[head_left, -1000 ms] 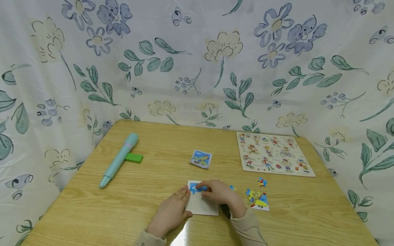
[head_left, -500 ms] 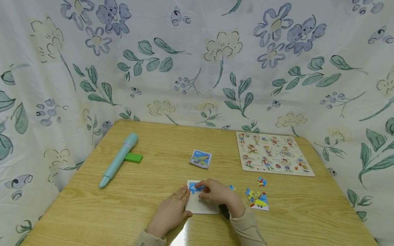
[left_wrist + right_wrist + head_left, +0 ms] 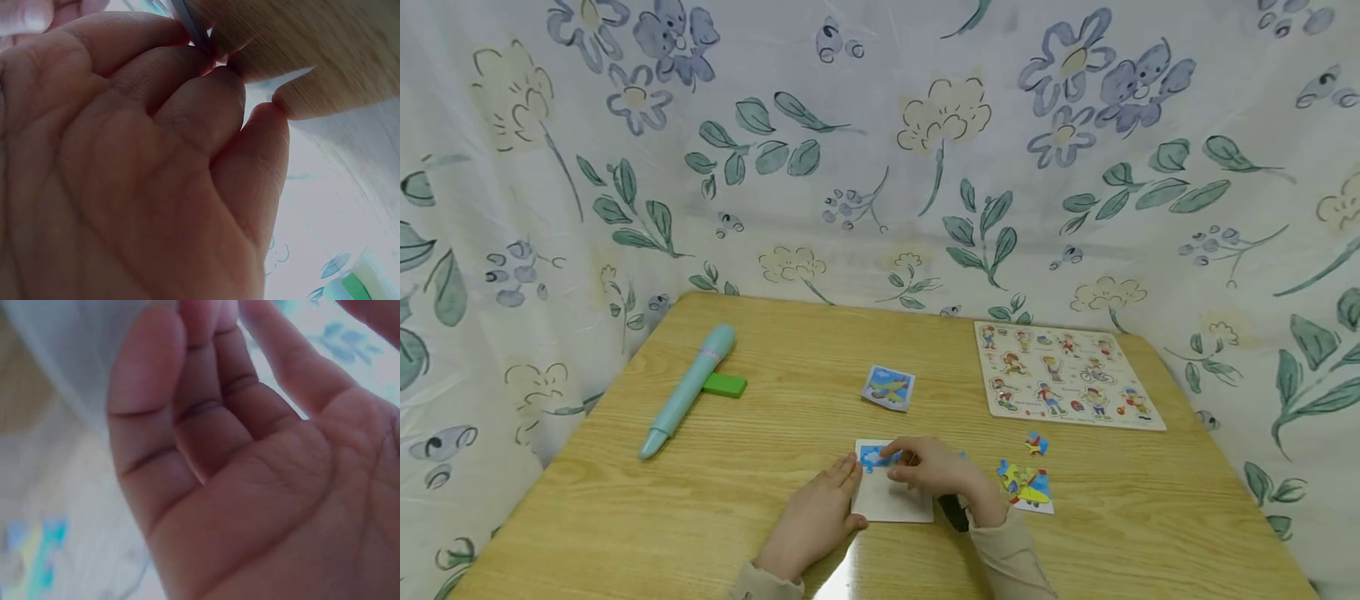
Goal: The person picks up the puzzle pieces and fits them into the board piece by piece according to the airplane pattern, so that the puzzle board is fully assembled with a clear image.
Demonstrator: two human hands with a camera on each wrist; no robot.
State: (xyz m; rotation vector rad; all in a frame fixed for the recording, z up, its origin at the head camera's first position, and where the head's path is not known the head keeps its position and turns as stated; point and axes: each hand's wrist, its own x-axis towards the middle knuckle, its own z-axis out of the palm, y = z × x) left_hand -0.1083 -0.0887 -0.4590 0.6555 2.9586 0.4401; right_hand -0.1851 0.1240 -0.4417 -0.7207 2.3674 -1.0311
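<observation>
In the head view a small pale puzzle board (image 3: 891, 502) lies at the front middle, with blue jigsaw pieces (image 3: 872, 455) along its far edge. My left hand (image 3: 815, 512) rests flat at the board's left edge, fingers extended together; the left wrist view shows its palm. Over the board's upper right is my right hand (image 3: 938, 467), its index fingertip at the blue pieces, hiding part of them. In the right wrist view the right hand's fingers (image 3: 147, 375) are loosely bent, with nothing seen between them.
Several loose puzzle pieces (image 3: 1028, 487) lie to the right, with another piece (image 3: 1037, 443) behind them. Farther back are an airplane picture card (image 3: 889, 388) and a board with pictures of children (image 3: 1067, 375). A turquoise pen-shaped toy (image 3: 688, 392) lies left beside a green block (image 3: 725, 385).
My right hand and wrist have shifted slightly right, uncovering a little more of the blue pieces and covering more of the loose piece behind it. The left hand stays in place.
</observation>
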